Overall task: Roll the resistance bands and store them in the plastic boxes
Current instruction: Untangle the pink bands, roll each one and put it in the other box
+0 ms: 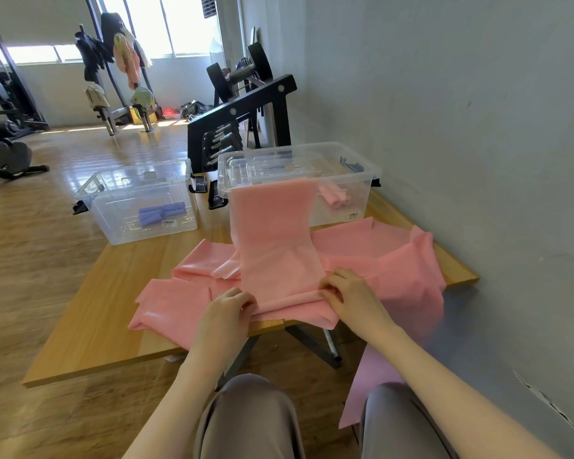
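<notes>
Your knees in grey trousers (252, 422) sit nearest the camera, with one pink band end (368, 385) hanging off the table edge beside your right leg. Your left hand (227, 309) has its fingers curled and pinching the near folded edge of the pink resistance band (279, 253) at its left corner. Your right hand (348, 293) does the same at the right corner, fingertips tucked onto the fold. Both grips are closed on the band; neither hand is free.

The band runs away from you as a flat strip, rising up and draping over the front rim of the right plastic box (355, 180). That far end partly covers the box front. Loose pink bands (398, 260) lie heaped beneath and to both sides of the strip, spread across the wooden table (90, 329).

Inside the right box, rolled pink bands (335, 197) rest on the floor of the box. The left plastic box (113, 207), well apart from your hands, holds rolled purple bands (159, 212). Behind the boxes stands a black dumbbell rack (242, 111), close against the table's far edge.
</notes>
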